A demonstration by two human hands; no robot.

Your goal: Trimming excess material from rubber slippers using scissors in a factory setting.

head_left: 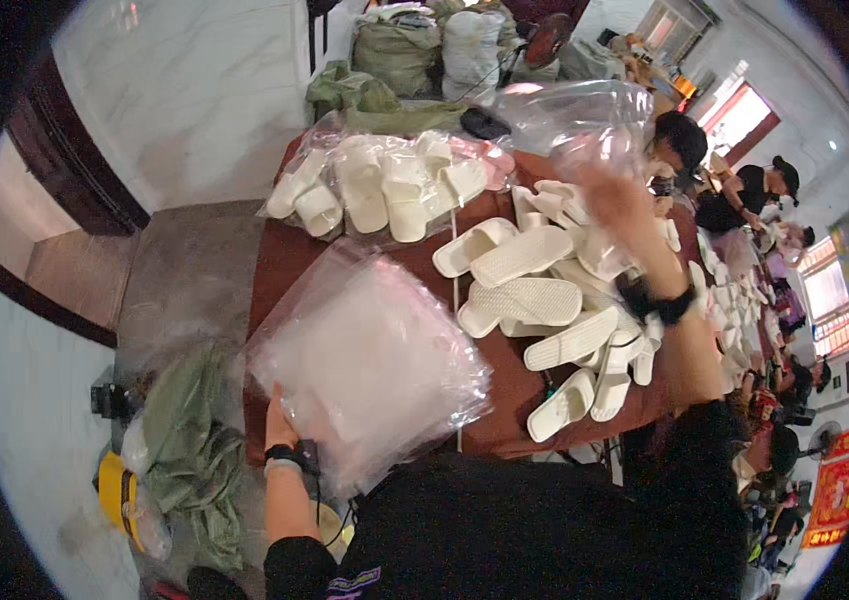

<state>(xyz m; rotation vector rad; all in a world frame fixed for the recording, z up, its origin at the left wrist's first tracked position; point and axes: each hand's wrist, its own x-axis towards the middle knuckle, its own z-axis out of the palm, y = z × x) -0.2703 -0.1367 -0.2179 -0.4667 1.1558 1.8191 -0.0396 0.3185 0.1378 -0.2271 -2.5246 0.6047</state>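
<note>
L hand (280,425): closed on lower-left edge of clear bag stack (375,365), fingers mostly hidden under it. R hand (617,205): motion-blurred, over far part of the loose slippers (530,300); can't tell if open or gripping.

Bag stack sits over near-left part of the brown-covered table (500,425), turned like a diamond: one corner pts away from the person, one R toward the slippers. Sides look abt equal, so no clear long axis. Its near corner reaches the person's front, hiding the table's near-L corner; its L corner is abt at the table's L edge.

Loose slippers: white, heaped, mixed directions. One sole-up in the middle lies approx L-R; nearest one runs diag, near-L to far-R.

Bagged slippers (385,190) at far L, mostly lengthwise away from the person, just beyond the stack.

Room: bare cloth strip btwn stack and heap, widest at near side. Floor (185,270) open L of table; green sack (185,460) lower down there. Clear plastic (575,110) beyond R hand.
</note>
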